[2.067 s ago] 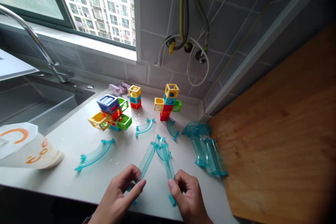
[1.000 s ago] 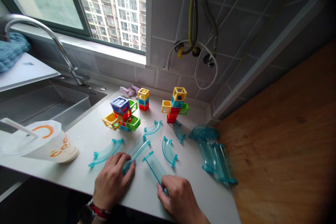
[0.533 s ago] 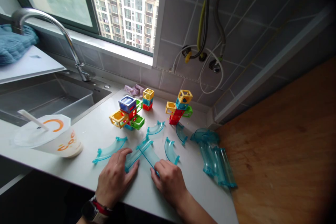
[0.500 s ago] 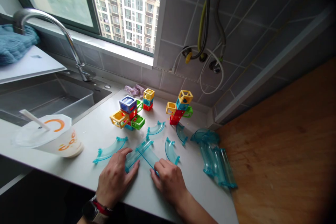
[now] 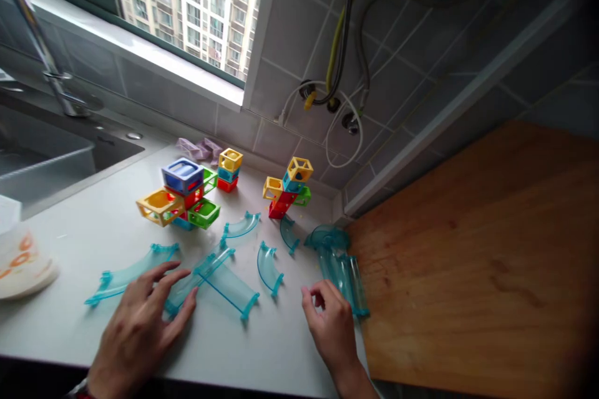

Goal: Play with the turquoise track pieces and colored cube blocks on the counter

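My left hand (image 5: 143, 318), fingers spread, rests at the near end of a straight teal track piece (image 5: 210, 265). Another straight piece (image 5: 231, 290) slants away from it to the right, with its far end bare. To the right, my right hand (image 5: 330, 321) hovers near the counter's edge, fingers curled with thumb and index close together; nothing shows in them. Curved teal pieces (image 5: 269, 268) lie around, one (image 5: 135, 271) beside my left hand. Behind them stand a blue-topped cube cluster (image 5: 182, 193), a small cube stack (image 5: 229, 170) and a leaning cube tower (image 5: 289, 187).
A pile of teal tracks (image 5: 337, 262) lies at the right by a wooden board (image 5: 468, 262). At the left are a drink cup (image 5: 25, 259), a sink (image 5: 56, 149) and a faucet (image 5: 51, 68). Purple pieces (image 5: 199, 149) sit by the wall.
My right hand has let go of the slanting straight piece and moved right, towards the track pile. My left hand stays by the other straight piece. The view has shifted to the right.
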`<state>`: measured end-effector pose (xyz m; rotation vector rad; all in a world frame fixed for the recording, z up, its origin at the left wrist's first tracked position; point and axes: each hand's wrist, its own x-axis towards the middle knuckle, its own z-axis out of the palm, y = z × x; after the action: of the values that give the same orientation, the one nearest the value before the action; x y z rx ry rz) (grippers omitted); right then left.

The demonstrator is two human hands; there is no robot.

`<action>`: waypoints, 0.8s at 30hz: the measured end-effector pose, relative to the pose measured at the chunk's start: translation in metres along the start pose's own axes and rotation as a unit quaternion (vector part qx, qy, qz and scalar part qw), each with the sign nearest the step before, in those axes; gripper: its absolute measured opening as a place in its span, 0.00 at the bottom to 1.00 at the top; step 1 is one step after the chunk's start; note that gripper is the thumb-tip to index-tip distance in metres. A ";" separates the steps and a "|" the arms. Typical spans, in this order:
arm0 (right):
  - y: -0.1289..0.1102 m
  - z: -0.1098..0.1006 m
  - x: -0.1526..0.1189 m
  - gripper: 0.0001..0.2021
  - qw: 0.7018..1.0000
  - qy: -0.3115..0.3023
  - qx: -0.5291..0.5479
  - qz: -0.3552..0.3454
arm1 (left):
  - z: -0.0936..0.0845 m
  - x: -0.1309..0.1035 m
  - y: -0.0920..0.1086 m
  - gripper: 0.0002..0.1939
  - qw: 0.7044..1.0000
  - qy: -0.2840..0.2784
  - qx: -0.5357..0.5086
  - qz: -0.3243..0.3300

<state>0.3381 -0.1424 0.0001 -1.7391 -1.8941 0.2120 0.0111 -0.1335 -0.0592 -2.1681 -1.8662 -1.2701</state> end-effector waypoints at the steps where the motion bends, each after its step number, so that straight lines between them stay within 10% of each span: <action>1: 0.007 -0.009 0.003 0.13 0.999 0.008 -0.018 0.031 | 0.001 0.000 -0.001 0.19 1.000 0.002 -0.006 0.005; 10: 0.041 -0.037 0.035 0.10 0.955 -0.093 -0.199 0.199 | -0.005 0.003 0.004 0.15 0.997 0.028 -0.055 0.035; 24: 0.032 -0.035 0.028 0.12 0.959 -0.089 -0.148 0.225 | -0.009 0.000 0.006 0.08 0.989 0.109 -0.055 0.085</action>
<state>0.3826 -0.1192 0.0224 -2.4195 -1.6875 0.2715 0.0111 -0.1398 -0.0505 -2.0845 -1.5297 -1.5340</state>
